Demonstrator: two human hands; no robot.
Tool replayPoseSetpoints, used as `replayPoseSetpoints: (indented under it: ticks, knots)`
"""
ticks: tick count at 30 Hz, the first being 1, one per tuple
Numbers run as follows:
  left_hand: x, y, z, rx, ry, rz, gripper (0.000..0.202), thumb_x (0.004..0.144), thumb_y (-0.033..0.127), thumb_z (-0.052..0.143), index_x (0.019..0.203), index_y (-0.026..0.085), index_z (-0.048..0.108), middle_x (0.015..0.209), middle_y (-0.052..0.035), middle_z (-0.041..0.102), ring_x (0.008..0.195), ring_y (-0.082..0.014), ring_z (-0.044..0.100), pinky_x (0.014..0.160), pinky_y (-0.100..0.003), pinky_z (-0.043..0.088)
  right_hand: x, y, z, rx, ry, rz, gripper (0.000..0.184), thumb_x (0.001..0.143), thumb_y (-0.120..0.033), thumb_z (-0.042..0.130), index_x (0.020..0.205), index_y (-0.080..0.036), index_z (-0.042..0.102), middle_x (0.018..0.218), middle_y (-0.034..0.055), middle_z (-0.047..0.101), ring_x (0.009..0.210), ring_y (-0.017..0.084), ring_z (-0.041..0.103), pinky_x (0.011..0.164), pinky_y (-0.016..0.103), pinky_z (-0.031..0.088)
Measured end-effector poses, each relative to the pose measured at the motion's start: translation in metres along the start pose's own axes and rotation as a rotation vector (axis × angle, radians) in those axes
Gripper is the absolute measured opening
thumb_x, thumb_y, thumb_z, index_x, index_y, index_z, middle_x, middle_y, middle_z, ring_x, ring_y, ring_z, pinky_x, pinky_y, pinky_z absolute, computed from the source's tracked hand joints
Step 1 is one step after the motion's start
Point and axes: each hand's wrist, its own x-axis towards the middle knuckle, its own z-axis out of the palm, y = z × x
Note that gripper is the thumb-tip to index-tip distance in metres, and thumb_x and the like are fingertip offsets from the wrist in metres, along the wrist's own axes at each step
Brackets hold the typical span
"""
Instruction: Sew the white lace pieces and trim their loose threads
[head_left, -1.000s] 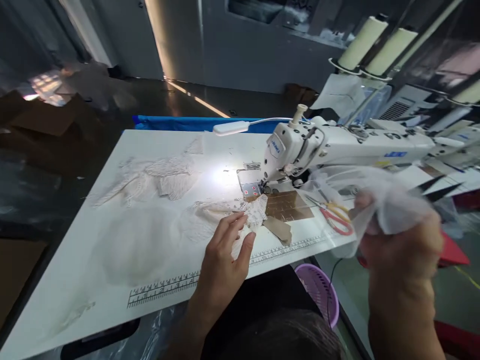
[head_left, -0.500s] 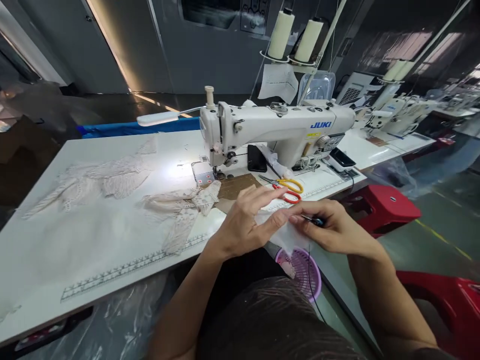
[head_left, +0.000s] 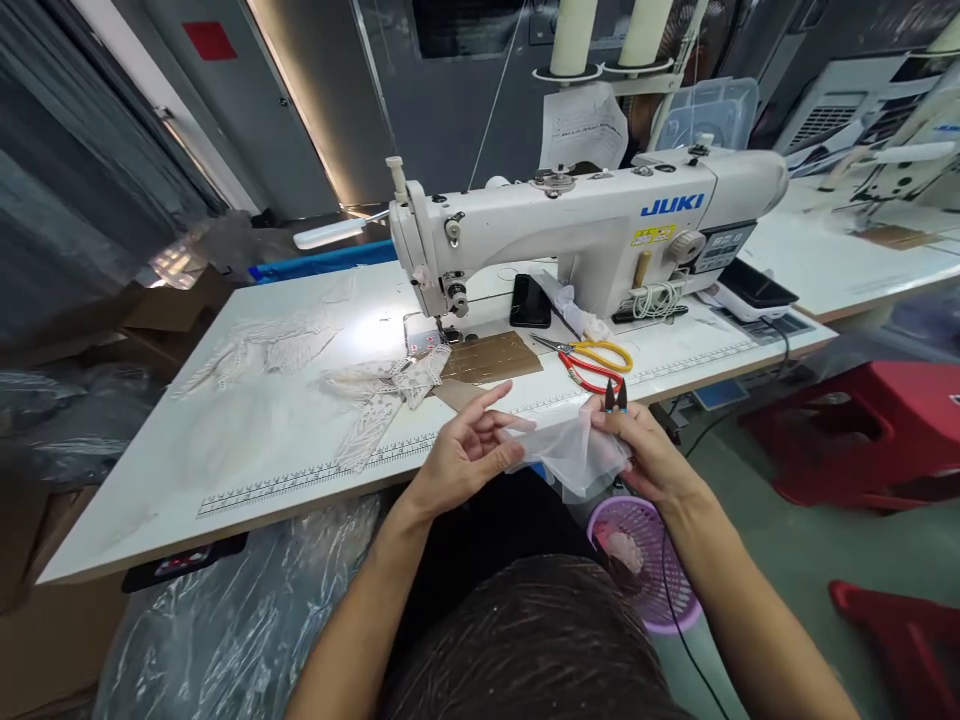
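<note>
A piece of sheer white fabric (head_left: 574,455) hangs between my two hands, over the table's front edge. My left hand (head_left: 472,445) pinches its left end between thumb and fingers, the index finger raised. In my right hand (head_left: 656,455) are thread snips (head_left: 616,396), their dark blades pointing up and apart; the same fingers grip the fabric's right side. Just beyond lie scissors with yellow and red handles (head_left: 600,362). Cream lace fabric (head_left: 401,385) rests by the needle of the white sewing machine (head_left: 540,225).
More lace (head_left: 281,345) lies on the left of the white table (head_left: 247,440). A black phone (head_left: 530,302) lies under the machine arm. Below the right hand stands a purple basket (head_left: 679,610) with scraps in it. Red stools (head_left: 862,430) stand to the right.
My hands have moved apart, and the fabric is now spread between them. The snips have turned upward in my right hand. The view has swung and come closer to the machine.
</note>
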Motion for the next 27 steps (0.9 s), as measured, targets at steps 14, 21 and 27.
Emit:
replayPoseSetpoints:
  ticks: [14, 21, 27]
  knots:
    - [0.005, 0.002, 0.015, 0.453, 0.124, 0.167, 0.014, 0.081, 0.032, 0.073, 0.085, 0.021, 0.079, 0.076, -0.0046, 0.062, 0.070, -0.0143, 0.057, 0.067, -0.026, 0.048, 0.011, 0.015, 0.006, -0.254, 0.183, -0.081, 0.029, 0.080, -0.047, 0.068, 0.083, -0.018, 0.068, 0.057, -0.0033, 0.049, 0.043, 0.008, 0.032, 0.038, 0.021, 0.026]
    - [0.014, 0.037, 0.006, 0.671, 0.099, 0.191, 0.009, 0.076, 0.021, 0.071, 0.069, 0.017, 0.068, 0.101, -0.0080, 0.067, 0.096, -0.0192, 0.064, 0.089, -0.032, 0.048, -0.005, -0.009, 0.016, -0.616, -0.057, -0.480, 0.043, 0.072, -0.037, 0.082, 0.112, -0.025, 0.073, 0.086, 0.0011, 0.061, 0.061, 0.011, 0.045, 0.056, 0.025, 0.042]
    - [0.021, 0.051, 0.000, 0.587, -0.009, -0.123, 0.017, 0.079, 0.030, 0.071, 0.069, 0.016, 0.066, 0.069, -0.0020, 0.069, 0.065, -0.0136, 0.061, 0.060, -0.024, 0.045, -0.002, -0.003, 0.030, -0.572, -0.002, -0.272, 0.018, 0.081, -0.032, 0.071, 0.091, -0.019, 0.077, 0.075, 0.0026, 0.069, 0.061, 0.013, 0.054, 0.055, 0.024, 0.045]
